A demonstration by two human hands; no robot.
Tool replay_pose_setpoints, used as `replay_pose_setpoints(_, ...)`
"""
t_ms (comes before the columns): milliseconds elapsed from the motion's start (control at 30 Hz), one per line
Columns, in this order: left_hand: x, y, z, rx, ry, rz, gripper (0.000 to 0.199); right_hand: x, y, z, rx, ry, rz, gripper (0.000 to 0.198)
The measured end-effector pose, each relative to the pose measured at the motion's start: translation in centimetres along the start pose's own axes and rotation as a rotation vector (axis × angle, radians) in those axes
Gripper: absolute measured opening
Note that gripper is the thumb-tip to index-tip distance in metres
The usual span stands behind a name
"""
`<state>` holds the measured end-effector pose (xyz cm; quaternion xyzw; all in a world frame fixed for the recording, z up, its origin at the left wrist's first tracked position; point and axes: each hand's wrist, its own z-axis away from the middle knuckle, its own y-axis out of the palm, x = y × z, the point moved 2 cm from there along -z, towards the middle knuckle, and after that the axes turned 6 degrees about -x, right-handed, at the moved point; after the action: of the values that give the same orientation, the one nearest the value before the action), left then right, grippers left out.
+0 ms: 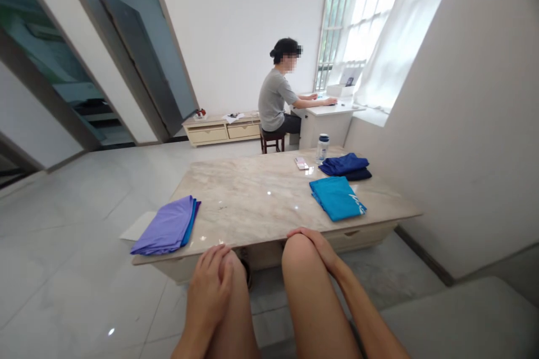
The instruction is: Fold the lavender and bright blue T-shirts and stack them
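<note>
My left hand (210, 286) lies over my left knee, fingers stretched out and holding nothing. On the other knee rests my right hand (319, 245), its fingers laid flat over the top. Just beyond the left hand, at the near left corner of the marble-topped table (248, 190), is a stack of folded cloth, lavender (162, 227) on top with blue and dark purple edges beneath. A folded turquoise cloth (334, 199) with white lettering lies past my right hand. Behind it sits a folded royal blue cloth (344, 164) over a darker one.
A clear bottle (322, 150) with a dark blue lid and a pinkish flat object (301, 163) are at the table's far side. Beyond, a person (275, 98) in grey sits at a white desk (326, 109). A low cabinet (214, 130) lines the back wall.
</note>
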<state>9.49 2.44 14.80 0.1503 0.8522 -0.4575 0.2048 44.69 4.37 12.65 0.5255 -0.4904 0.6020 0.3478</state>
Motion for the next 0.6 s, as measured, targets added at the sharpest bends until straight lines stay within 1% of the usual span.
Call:
replay_pose_setpoints(67,0.4,0.0,0.1,0.011,0.037,-0.018,0.047,1.7,0.3,-3.8,0.038,-0.041,0.013,0.064)
replay_pose_setpoints(133,0.5,-0.2,0.3,0.015,0.07,-0.042,0.049,2.7,0.5,-6.5,0.027,-0.041,0.016,0.051)
replay_pose_setpoints(167,0.5,-0.3,0.3,0.013,0.08,-0.052,0.05,2.8,0.7,-7.2,0.018,-0.04,0.02,0.047)
replay_pose_setpoints(233,0.3,-0.5,0.5,0.006,0.093,-0.07,0.051,2.4,1.0,-7.7,-0.004,-0.064,0.032,0.039)
replay_pose_setpoints(300,0.2,-0.4,0.5,0.007,0.098,-0.084,0.052,1.4,1.1,-7.9,-0.018,-0.106,0.036,0.034)
replay_pose_setpoints(367,0.2,-0.3,0.4,0.014,0.104,-0.089,0.053,-0.2,0.5,-8.9,-0.035,-0.109,0.049,0.034)
replay_pose_setpoints(433,0.5,-0.1,0.3,0.023,0.114,-0.084,0.052,-2.0,-1.2,-11.0,-0.114,-0.057,0.151,0.034)
replay_pose_setpoints(467,0.7,-0.1,0.3,0.027,0.123,-0.078,0.051,-2.9,-2.6,-12.3,-0.185,-0.019,0.265,0.032)
replay_pose_setpoints(533,1.5,0.1,0.2,0.022,0.136,-0.064,0.047,-4.4,-6.1,-14.7,-0.344,0.08,0.585,0.028)
replay_pose_setpoints(567,2.1,0.1,0.2,0.019,0.144,-0.054,0.046,-5.1,-7.8,-15.7,-0.396,0.14,0.724,0.028)
replay_pose_setpoints(600,2.6,0.2,0.2,0.017,0.157,-0.042,0.045,-5.6,-9.5,-16.5,-0.433,0.192,0.815,0.027)
